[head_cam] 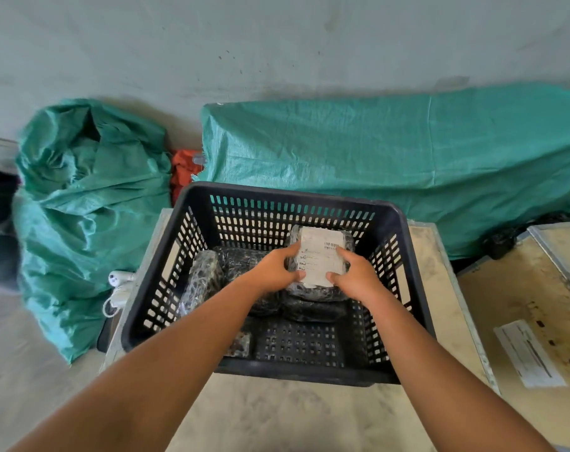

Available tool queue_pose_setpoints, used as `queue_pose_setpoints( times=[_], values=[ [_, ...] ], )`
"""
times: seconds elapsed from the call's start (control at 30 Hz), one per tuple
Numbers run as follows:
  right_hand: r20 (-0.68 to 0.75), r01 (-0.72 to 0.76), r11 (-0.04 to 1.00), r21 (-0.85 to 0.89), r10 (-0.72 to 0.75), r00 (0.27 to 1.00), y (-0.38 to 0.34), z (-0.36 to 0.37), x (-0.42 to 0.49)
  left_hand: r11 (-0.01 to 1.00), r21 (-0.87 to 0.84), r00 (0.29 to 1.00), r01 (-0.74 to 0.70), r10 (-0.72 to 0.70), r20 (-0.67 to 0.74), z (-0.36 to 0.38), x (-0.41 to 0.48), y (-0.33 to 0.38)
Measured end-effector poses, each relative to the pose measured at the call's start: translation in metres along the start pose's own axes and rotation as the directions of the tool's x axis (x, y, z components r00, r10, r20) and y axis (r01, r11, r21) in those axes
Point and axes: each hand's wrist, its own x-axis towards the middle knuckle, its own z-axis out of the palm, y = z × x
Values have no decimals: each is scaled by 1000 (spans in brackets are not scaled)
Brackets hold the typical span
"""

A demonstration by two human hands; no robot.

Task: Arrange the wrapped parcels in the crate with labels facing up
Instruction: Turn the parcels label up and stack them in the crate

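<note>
While your left hand [275, 267] and right hand [355, 275] clasp the labelled parcel [319, 259] label-up, long axis near-to-far, by the crate [404, 223]'s far-right wall, its near floor lies bare.

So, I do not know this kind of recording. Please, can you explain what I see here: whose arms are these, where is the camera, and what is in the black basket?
There is no machine here. A person wears one camera on the head, so the picture looks forward and down along that person's own bare arms.

The black crate stands on a pale wooden board. Inside lie several dark parcels wrapped in shiny film.

The left hand and right hand grip one parcel from both sides. Its white label, with a barcode, faces up. This parcel sits on top of the others, toward the far right of the crate.

Behind the crate are green sacks against a grey wall. To the right is another wooden board with a paper sticker.
</note>
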Motion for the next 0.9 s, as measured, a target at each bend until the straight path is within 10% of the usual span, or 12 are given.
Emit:
queue_pose_setpoints(
  times=[0.3, 0.43, 0.57, 0.9],
  values=[
    [-298, 191, 977, 99, -154, 942, -74, 30, -37, 975, -135, 942, -177, 128, -311, -121, -98, -15],
    [-60, 256, 951, 174, -249, 967, -108, 76, -38, 969, 98, 817, -225, 243, -524, -152, -121, -39],
    [100, 252, 960, 123, -265, 959, -120, 121, -24, 937, 330, 845, -114, 267, -464, -160, -125, -75],
    [364, 336, 772, -539, -146, 920, -81, 178, 20, 992, 110, 900, -67, 108, -422, -162, -115, -103]
  ],
)
